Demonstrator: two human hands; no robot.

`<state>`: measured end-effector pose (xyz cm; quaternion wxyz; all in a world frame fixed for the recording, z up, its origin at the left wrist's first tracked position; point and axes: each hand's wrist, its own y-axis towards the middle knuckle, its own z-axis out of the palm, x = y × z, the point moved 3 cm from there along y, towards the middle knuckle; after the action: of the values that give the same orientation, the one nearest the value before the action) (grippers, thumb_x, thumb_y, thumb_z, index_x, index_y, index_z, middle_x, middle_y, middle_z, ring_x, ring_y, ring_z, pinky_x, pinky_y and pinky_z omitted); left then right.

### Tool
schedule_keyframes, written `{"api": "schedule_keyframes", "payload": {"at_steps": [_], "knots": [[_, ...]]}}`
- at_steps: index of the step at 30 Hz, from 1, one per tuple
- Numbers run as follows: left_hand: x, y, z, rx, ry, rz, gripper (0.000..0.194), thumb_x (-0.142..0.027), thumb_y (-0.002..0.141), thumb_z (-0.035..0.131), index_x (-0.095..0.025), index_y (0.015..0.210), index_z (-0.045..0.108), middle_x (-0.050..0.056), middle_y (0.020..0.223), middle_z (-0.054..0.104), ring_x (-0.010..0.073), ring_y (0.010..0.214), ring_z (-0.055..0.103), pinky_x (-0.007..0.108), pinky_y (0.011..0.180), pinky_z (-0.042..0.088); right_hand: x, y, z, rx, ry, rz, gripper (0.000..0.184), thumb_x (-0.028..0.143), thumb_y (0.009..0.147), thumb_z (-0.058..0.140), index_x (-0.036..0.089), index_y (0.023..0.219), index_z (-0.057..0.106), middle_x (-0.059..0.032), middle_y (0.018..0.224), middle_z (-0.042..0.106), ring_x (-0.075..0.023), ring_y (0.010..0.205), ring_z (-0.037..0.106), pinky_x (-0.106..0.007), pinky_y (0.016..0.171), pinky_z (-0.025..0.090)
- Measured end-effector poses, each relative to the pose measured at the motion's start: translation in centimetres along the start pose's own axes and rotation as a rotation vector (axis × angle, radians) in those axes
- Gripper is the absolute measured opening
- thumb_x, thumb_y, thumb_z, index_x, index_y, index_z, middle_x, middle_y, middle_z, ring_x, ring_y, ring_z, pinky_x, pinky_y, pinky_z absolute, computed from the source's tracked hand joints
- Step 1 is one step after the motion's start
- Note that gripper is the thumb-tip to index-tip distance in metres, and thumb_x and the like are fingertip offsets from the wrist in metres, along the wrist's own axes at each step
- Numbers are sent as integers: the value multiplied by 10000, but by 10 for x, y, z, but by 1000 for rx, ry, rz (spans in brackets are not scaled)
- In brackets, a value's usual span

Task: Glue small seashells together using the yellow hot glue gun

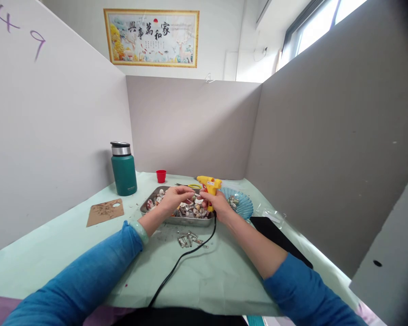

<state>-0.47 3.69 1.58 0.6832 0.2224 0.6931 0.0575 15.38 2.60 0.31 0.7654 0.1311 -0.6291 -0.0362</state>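
My right hand [218,203] is wrapped round the handle of a yellow glue gun [208,182], which points to the left. Its black cord [181,257] runs down towards me. My left hand [177,198] hovers over a metal tray [190,222] of small shells [188,211], with thumb and fingertips pinched together close to my right thumb. Whatever lies in that pinch is too small to make out. In front of the tray is a little heap of silvery metal clips [189,240].
A blue scalloped plate [246,206] with small silvery pieces stands right of the tray. Yellow-handled scissors [193,186] and a red cup [161,176] are behind it. To the left are a green bottle [124,174] and brown cardboard [105,213]; a black flat sheet [279,240] lies right.
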Motion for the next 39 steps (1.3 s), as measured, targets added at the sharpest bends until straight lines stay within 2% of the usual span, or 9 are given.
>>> {"api": "schedule_keyframes", "payload": {"at_steps": [4, 7, 13, 17, 20, 26, 39], "knots": [[1, -1, 2, 56, 44, 38, 188, -296, 628, 731, -149, 746, 719, 68, 814, 681, 151, 683, 591, 275, 633, 506, 1, -1, 2, 78, -9, -9, 312, 296, 616, 691, 144, 859, 568, 49, 507, 547, -69, 397, 475, -175, 384, 370], [2, 0, 2, 75, 48, 37, 185, -286, 631, 731, -151, 757, 726, 70, 817, 685, 159, 692, 598, 277, 642, 507, 0, 0, 1, 108, 1, -9, 320, 276, 610, 697, 144, 874, 574, 58, 489, 533, -69, 411, 478, -174, 403, 374], [6, 0, 2, 113, -94, -100, 305, -327, 664, 735, -140, 903, 723, 92, 842, 697, 171, 719, 630, 315, 725, 521, -3, 2, 0, 60, 18, -11, 322, 261, 608, 694, 152, 878, 554, 53, 502, 547, -71, 431, 484, -180, 430, 401], [7, 0, 3, 152, -248, -175, 346, -258, 664, 751, -114, 973, 694, 119, 903, 698, 182, 801, 653, 326, 805, 517, -4, 3, -1, 3, 39, -24, 339, 271, 602, 685, 157, 887, 543, 50, 516, 560, -80, 438, 499, -197, 451, 435], [9, 0, 3, 139, -271, -202, 354, -209, 636, 774, -110, 959, 669, 103, 890, 694, 173, 768, 666, 317, 780, 527, -4, 3, -1, -16, 39, -34, 338, 276, 597, 684, 159, 879, 539, 48, 524, 562, -81, 443, 502, -200, 463, 441], [12, 1, 4, 130, -196, -208, 331, -238, 589, 806, -122, 821, 601, 41, 690, 665, 154, 668, 665, 277, 671, 529, -5, 2, 0, -20, 57, -54, 340, 268, 601, 687, 160, 886, 537, 49, 549, 557, -80, 473, 512, -193, 475, 443], [10, -1, 5, 110, -106, -197, 363, -298, 586, 801, -139, 841, 597, 35, 691, 662, 161, 664, 661, 286, 655, 521, -6, 2, 0, -1, -2, -67, 304, 268, 619, 660, 162, 880, 545, 48, 515, 556, -86, 432, 495, -206, 458, 430]]}}
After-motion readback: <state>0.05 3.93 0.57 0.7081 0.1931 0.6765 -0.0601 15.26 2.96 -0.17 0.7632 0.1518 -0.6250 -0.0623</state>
